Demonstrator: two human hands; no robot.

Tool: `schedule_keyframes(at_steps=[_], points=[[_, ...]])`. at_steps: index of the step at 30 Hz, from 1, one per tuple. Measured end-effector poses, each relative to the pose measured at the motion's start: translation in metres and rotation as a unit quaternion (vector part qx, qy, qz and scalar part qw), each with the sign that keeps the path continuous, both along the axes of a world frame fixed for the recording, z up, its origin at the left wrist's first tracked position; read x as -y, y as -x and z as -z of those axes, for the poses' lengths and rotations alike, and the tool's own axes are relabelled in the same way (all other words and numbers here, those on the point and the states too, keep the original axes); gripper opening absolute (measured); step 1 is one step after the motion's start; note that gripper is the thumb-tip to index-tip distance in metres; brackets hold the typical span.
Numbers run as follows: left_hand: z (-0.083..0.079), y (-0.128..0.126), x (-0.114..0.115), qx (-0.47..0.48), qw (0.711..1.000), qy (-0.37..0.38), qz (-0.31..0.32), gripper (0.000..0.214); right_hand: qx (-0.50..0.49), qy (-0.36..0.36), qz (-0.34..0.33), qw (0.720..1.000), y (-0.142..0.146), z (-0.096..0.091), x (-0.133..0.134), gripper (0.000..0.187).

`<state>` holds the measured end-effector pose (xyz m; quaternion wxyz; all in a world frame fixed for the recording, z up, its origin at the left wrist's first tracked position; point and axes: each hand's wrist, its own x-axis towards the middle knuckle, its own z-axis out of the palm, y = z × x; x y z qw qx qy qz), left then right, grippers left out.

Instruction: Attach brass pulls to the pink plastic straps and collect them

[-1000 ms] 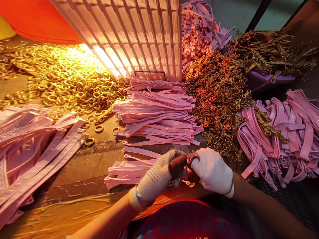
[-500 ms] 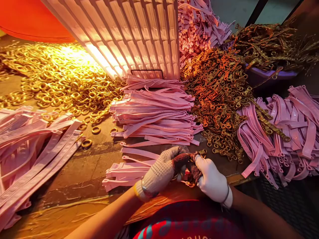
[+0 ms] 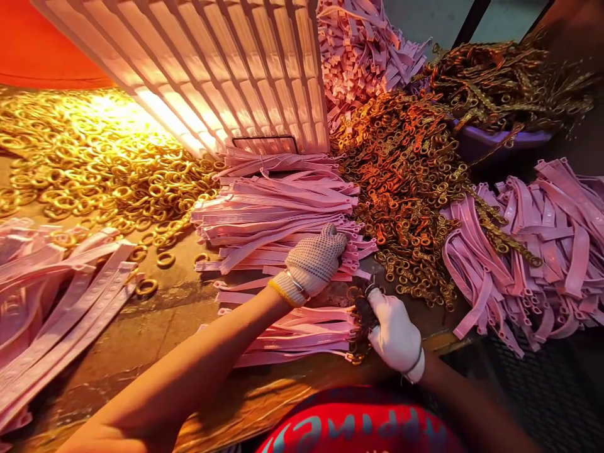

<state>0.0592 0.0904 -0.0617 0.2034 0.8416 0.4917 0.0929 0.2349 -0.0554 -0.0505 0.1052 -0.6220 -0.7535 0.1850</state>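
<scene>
My left hand (image 3: 316,261), in a dotted knit glove, rests on the right ends of a stack of pink straps (image 3: 278,195). Its fingers are curled, and their tips are hidden against the straps. My right hand (image 3: 395,331), in a white glove with dark fingertips, is closed around a small dark metal fitting (image 3: 372,287); the rest of what it grips is hidden. Beside its fingers lie the right ends of a nearer row of pink straps (image 3: 302,330), with small brass-coloured fittings (image 3: 353,357) at their tips.
Gold rings (image 3: 117,163) spread at the left, below an orange surface (image 3: 47,44). A ribbed white panel (image 3: 212,75) stands behind the straps. Brass-coloured fittings (image 3: 401,176) are heaped right of centre, by a purple container (image 3: 504,138). More pink straps (image 3: 557,251) lie far right and left (image 3: 56,321).
My left hand has left the right hand and moved up and away onto the strap stack. My right hand has stayed low beside the nearer straps, still closed. The view has shifted slightly.
</scene>
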Motion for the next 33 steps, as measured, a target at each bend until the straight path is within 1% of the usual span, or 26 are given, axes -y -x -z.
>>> schedule_keyframes(at_steps=[1, 3, 4, 6, 8, 10, 12, 14, 16, 17, 20, 21, 22, 24, 25, 27, 30, 31, 33], points=[[-0.002, 0.002, 0.001, 0.027, 1.0, -0.007, 0.0, 0.031, -0.015, -0.01, -0.01, 1.0, 0.0, -0.001, -0.002, 0.061], [-0.011, 0.013, 0.008, 0.133, 0.991, -0.001, -0.021, 0.028, -0.051, -0.041, -0.032, 0.997, -0.002, -0.004, -0.007, 0.067], [-0.017, 0.02, 0.013, 0.199, 0.979, 0.022, -0.044, 0.025, -0.064, -0.059, -0.039, 0.995, -0.003, -0.007, -0.01, 0.067], [-0.031, 0.033, 0.027, 0.297, 0.944, 0.107, -0.096, 0.025, -0.073, -0.088, -0.05, 0.992, -0.002, -0.014, -0.016, 0.063], [-0.045, 0.044, 0.046, 0.317, 0.914, 0.214, -0.133, 0.034, -0.068, -0.103, -0.067, 0.99, 0.003, -0.025, -0.022, 0.051], [-0.056, 0.049, 0.066, 0.324, 0.886, 0.299, -0.147, 0.039, -0.04, -0.102, -0.093, 0.99, 0.012, -0.036, -0.025, 0.037], [-0.061, 0.051, 0.084, 0.343, 0.857, 0.355, -0.149, 0.039, 0.026, -0.104, -0.11, 0.988, 0.023, -0.046, -0.025, 0.027], [-0.062, 0.05, 0.096, 0.363, 0.841, 0.375, -0.142, 0.039, 0.105, -0.117, -0.114, 0.981, 0.031, -0.052, -0.024, 0.021], [-0.06, 0.048, 0.104, 0.366, 0.842, 0.374, -0.129, 0.041, 0.156, -0.151, -0.123, 0.968, 0.036, -0.054, -0.019, 0.016], [-0.058, 0.047, 0.107, 0.355, 0.854, 0.36, -0.119, 0.042, 0.172, -0.171, -0.131, 0.961, 0.036, -0.053, -0.016, 0.013], [-0.044, 0.045, 0.112, 0.292, 0.916, 0.266, -0.065, 0.038, 0.212, -0.24, -0.143, 0.937, 0.036, -0.041, -0.006, 0.009], [-0.037, 0.045, 0.113, 0.275, 0.932, 0.235, -0.038, 0.034, 0.225, -0.252, -0.138, 0.931, 0.036, -0.036, -0.002, 0.01], [-0.03, 0.045, 0.115, 0.263, 0.941, 0.213, -0.013, 0.03, 0.236, -0.253, -0.133, 0.929, 0.036, -0.031, 0.001, 0.011], [-0.017, 0.045, 0.118, 0.253, 0.944, 0.21, 0.02, 0.027, 0.24, -0.215, -0.131, 0.937, 0.036, -0.025, 0.005, 0.011], [-0.011, 0.046, 0.12, 0.251, 0.942, 0.223, 0.019, 0.027, 0.236, -0.184, -0.133, 0.945, 0.036, -0.025, 0.007, 0.011], [-0.006, 0.047, 0.123, 0.254, 0.93, 0.265, -0.016, 0.032, 0.219, -0.116, -0.147, 0.958, 0.036, -0.029, 0.006, 0.017], [-0.009, 0.048, 0.127, 0.267, 0.907, 0.317, -0.07, 0.036, 0.199, -0.016, -0.177, 0.964, 0.034, -0.04, 0.002, 0.027], [-0.011, 0.048, 0.128, 0.268, 0.905, 0.322, -0.076, 0.035, 0.195, 0.016, -0.183, 0.963, 0.033, -0.042, 0.0, 0.029], [-0.013, 0.046, 0.129, 0.262, 0.912, 0.309, -0.071, 0.035, 0.192, 0.06, -0.188, 0.961, 0.03, -0.042, -0.002, 0.029]])
